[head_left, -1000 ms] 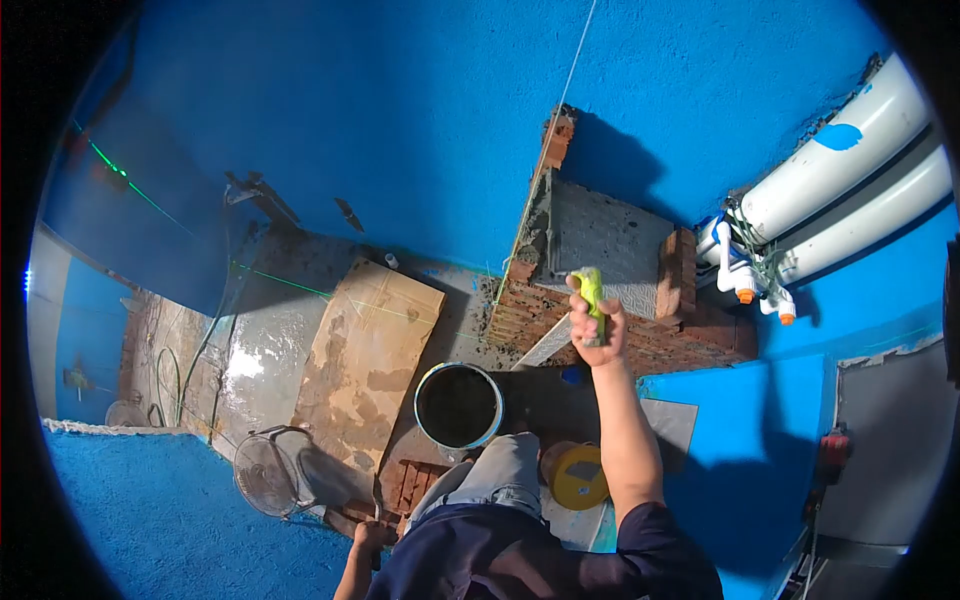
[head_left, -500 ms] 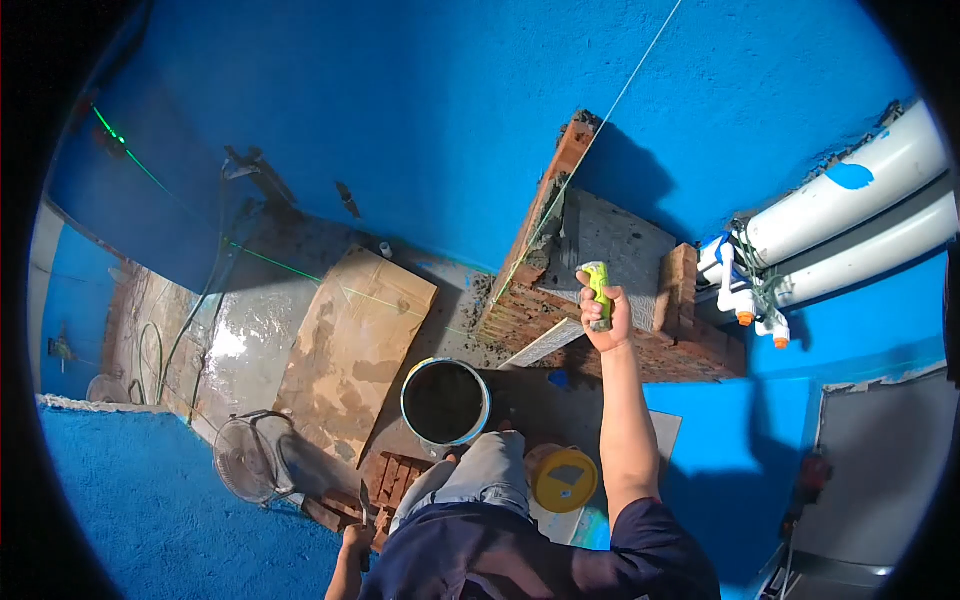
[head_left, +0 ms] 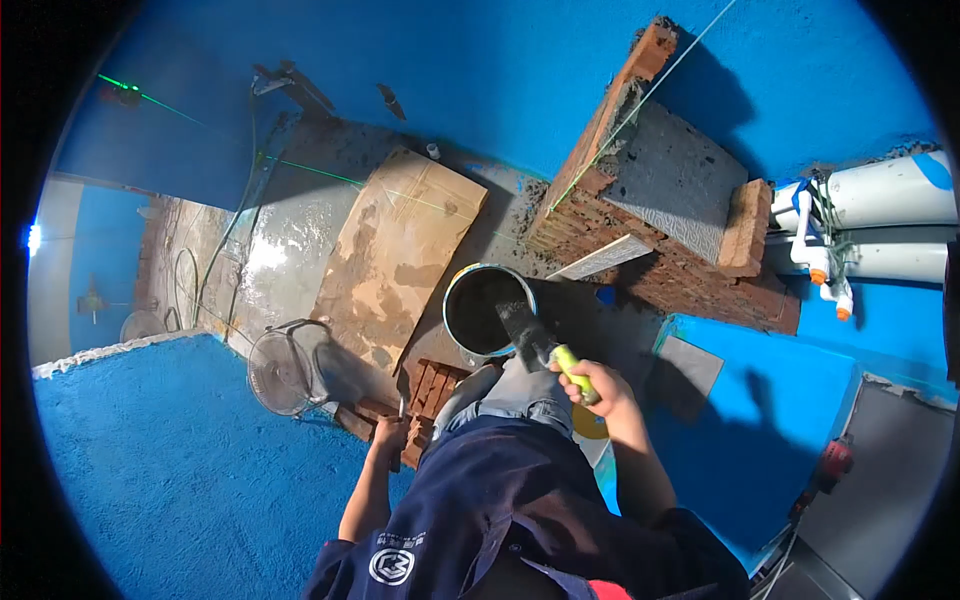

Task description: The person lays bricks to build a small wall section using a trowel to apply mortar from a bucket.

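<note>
My right hand [head_left: 598,388] grips the lime-green handle of a trowel [head_left: 525,335]. Its blade, coated in dark mortar, reaches over the near right rim of a round bucket [head_left: 449,318] holding dark mortar [head_left: 478,305]. Lower left, my left hand [head_left: 390,434] is closed around a slim tool [head_left: 402,397] with a metal neck and dark blade; its exact kind is unclear. That tool is beside a small stack of red bricks [head_left: 436,388]. Beyond the bucket rises a low brick structure [head_left: 690,275] with a grey slab [head_left: 680,180] set against its raised edges.
A taut string [head_left: 640,105] crosses the brickwork. Stained cardboard [head_left: 400,250] covers floor to the left, with a round fan [head_left: 280,375] beside it. A yellow lid [head_left: 590,424] shows under my right arm. White pipes [head_left: 880,205] run along the right wall.
My right hand has come down from above the brickwork to the bucket, bringing the trowel's blade over the mortar. The view has shifted; my left hand still holds its tool.
</note>
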Available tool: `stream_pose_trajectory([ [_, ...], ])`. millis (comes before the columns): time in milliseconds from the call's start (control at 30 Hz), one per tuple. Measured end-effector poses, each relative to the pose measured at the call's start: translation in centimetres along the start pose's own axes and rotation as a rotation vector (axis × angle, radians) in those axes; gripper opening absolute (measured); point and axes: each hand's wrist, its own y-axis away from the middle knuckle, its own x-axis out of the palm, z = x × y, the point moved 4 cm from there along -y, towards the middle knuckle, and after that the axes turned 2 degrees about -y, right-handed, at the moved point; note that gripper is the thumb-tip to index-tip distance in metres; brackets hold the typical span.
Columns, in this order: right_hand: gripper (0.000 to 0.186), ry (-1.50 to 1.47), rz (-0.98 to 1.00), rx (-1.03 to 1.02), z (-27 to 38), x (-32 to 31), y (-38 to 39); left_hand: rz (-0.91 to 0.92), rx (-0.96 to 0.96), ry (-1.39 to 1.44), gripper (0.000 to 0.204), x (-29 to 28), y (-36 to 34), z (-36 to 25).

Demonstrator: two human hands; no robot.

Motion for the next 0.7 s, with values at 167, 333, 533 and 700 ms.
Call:
stream_pose_trajectory([
  [167, 0.022, -0.074, -0.159, 0.006, -2.5, -2.9, -11.0, -0.001, -0.376, 0.396, 0.021, -6.1, -4.9, -7.3],
  [333, 0.044, 1.448, -0.578, -0.318, 0.9, -0.5, -5.7, 0.223, -0.368, 0.853, 0.019, -10.1, -7.6, -22.3],
  [533, 0.034, 0.867, 0.203, -0.533, 2.0, 5.9, 2.1, 0.569, 0.174, 0.97, 0.02, -11.3, -13.1, -43.8],
  [700, 0.019, 0.413, -0.204, -0.894, 6.7, 1.1, 5.5, 0.633, 0.918, 0.448, 0.021, -11.6, -16.5, -60.4],
])
